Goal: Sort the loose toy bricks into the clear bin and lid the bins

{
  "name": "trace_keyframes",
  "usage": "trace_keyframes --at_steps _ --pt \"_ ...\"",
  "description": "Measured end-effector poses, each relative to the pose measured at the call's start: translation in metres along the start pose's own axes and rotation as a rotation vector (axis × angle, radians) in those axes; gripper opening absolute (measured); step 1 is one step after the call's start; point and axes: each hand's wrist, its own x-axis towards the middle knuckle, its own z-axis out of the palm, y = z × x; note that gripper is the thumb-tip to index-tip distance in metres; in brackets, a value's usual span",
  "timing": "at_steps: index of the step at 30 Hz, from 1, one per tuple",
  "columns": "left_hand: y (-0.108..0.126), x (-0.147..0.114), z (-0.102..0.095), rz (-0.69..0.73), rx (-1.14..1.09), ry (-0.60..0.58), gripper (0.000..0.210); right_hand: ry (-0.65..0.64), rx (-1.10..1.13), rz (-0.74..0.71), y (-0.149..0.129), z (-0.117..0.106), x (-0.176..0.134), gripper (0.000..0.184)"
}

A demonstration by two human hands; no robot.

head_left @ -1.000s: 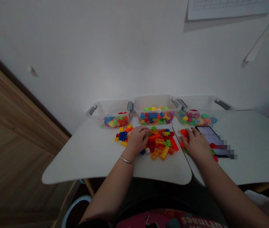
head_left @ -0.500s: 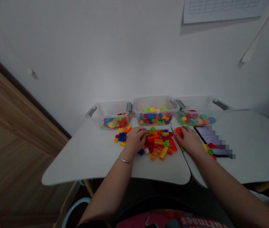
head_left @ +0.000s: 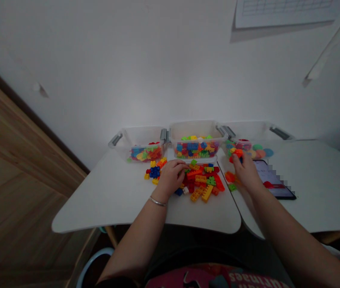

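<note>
A loose pile of toy building bricks (head_left: 200, 179), mostly red, orange and yellow, lies in front of me. On the pile's left part rests my left hand (head_left: 172, 176), its fingers curled together; whatever is under the fingertips is hidden. Several blue and yellow bricks (head_left: 154, 172) sit just left of that hand. My right hand (head_left: 245, 171), raised above the table, pinches an orange-red toy brick (head_left: 237, 153) in front of the right bin. Below it on the table are an orange piece (head_left: 230, 177) and a green brick (head_left: 232, 187).
Three clear plastic bins stand against the wall: the left bin (head_left: 141, 134), the middle bin (head_left: 196, 128) and the right bin (head_left: 254, 127), each holding colourful pieces. A tablet-like screen (head_left: 278, 191) lies right of my right hand. A gap separates the two white tabletops (head_left: 121, 200).
My right hand has risen from the table and moved away toward the right bin, carrying an orange-red brick. An orange piece and a green brick now show where it was. My left hand stays put.
</note>
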Motion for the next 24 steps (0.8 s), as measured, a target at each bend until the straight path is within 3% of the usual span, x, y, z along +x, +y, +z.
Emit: trace_keyframes --at_steps 5,10,17,24 --pt "0.000 0.001 -0.001 -0.026 -0.013 0.029 0.026 -0.036 0.307 -0.074 -0.048 0.015 -0.009 0.039" --pt "-0.001 0.001 0.001 -0.062 -0.069 0.072 0.030 -0.291 0.476 -0.126 -0.089 0.043 -0.019 0.039" --pt "-0.002 0.001 0.000 -0.094 -0.163 0.087 0.037 -0.405 0.199 -0.248 -0.105 0.057 -0.024 0.026" --pt "-0.002 0.001 0.000 -0.001 -0.261 0.059 0.032 -0.332 -0.007 -0.387 -0.100 0.062 -0.030 0.021"
